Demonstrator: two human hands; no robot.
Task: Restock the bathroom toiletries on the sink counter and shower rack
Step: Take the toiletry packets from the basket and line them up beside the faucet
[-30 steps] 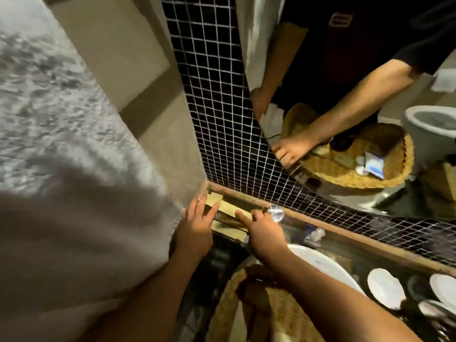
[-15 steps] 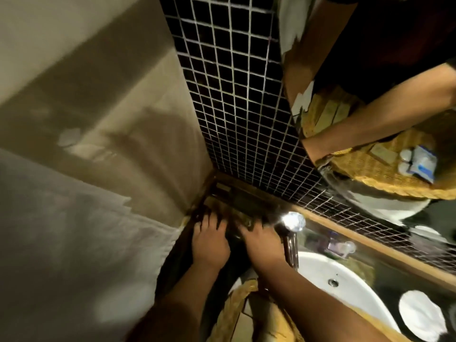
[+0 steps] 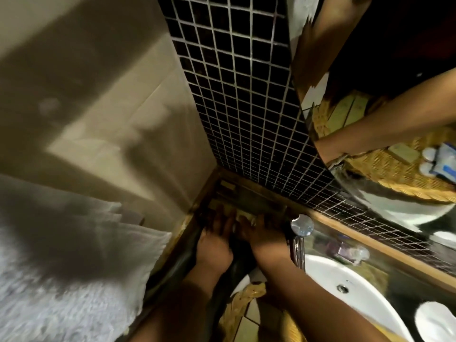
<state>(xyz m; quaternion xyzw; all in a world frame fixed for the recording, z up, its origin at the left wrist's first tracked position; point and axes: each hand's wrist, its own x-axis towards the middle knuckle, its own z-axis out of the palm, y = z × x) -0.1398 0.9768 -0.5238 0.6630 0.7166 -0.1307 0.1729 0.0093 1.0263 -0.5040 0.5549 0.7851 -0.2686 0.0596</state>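
Fingers (image 3: 223, 222) of the left hand (image 3: 214, 245) lie stretched forward and close together, pressing down into the dark corner of the counter (image 3: 195, 211); whether they hold anything I cannot tell, since the tips are lost in shadow; the right hand (image 3: 264, 239) sits just beside it, fingers likewise extended flat, and between the two sets of fingertips shows a pale yellowish packet (image 3: 243, 214), touched by both hands, though a real grip cannot be made out.

Nearest the camera, under the forearms, is the woven rim of a basket (image 3: 246, 294) with flat tan packets inside; to the left hangs a white towel (image 3: 61, 255); to the right is the white basin (image 3: 357, 292), with the chrome tap (image 3: 301, 224) standing just beside the right wrist; a small clear bottle (image 3: 355, 253) lies on the ledge behind the basin, and a round white dish (image 3: 434, 322) sits at the lower right edge.

Beyond the hands, more tan packets (image 3: 228, 186) lie in the counter corner against the wooden trim; above that rises the dark mosaic tile wall (image 3: 234, 95), meeting a plain beige wall (image 3: 98, 95) on the left; the mirror (image 3: 394, 181) at upper right reflects an arm and the basket with its toiletries.
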